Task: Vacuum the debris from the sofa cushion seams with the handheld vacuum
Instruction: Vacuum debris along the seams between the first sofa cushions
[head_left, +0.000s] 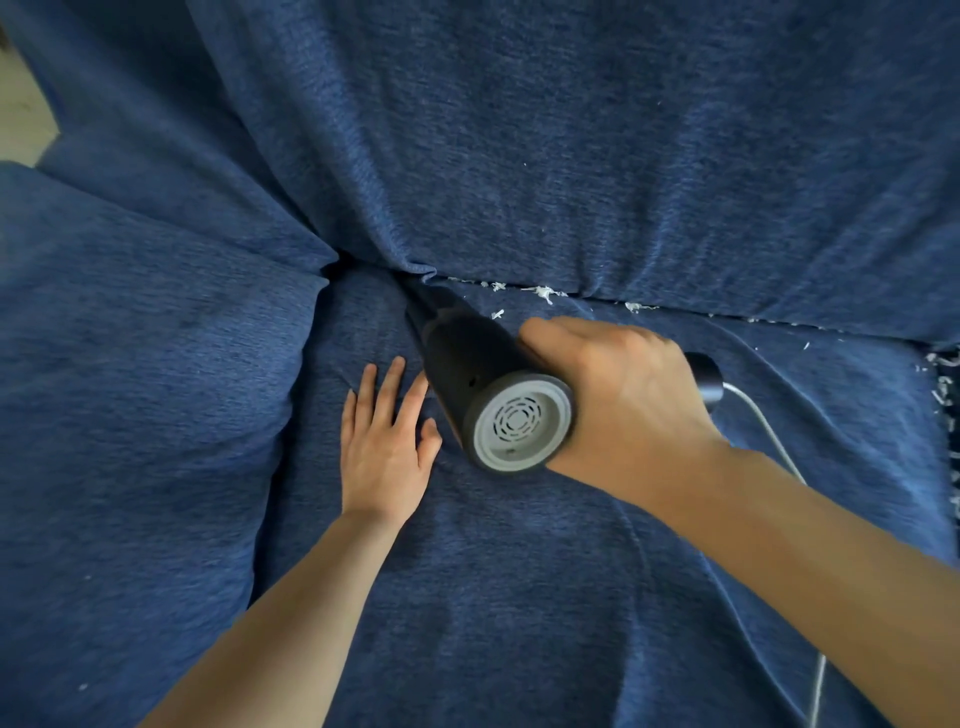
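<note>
**Handheld vacuum nosing into the back seam of a blue sofa**

A person leans over a blue fabric sofa, seen from a head-worn camera. The right hand (618, 400) is curled around the grip of a black handheld vacuum (483, 384), fingers wrapped out of sight on the far side. The left hand (387, 431) lies flat with fingers spread on the seat cushion (493, 597), just beside the vacuum's body, pressing the fabric down.

The vacuum sits low over the seat cushion, near the middle of the view. Its long axis runs from the grey vented rear cap (517, 426), which faces the camera, up and away to the nozzle (434, 299). The nozzle points into the seam where the seat cushion meets the back cushion (571, 156), close to the corner with the side cushion (130, 338).

White shredded debris (543, 293) lies along that seam to the right of the nozzle, with more at the far right edge.

The vacuum looks rigid, hard-shelled and light enough for one hand; the grip behind the barrel seems the natural hold. A white cord (769, 431) trails from the grip end and could drag. The cushions look soft and yielding.
</note>
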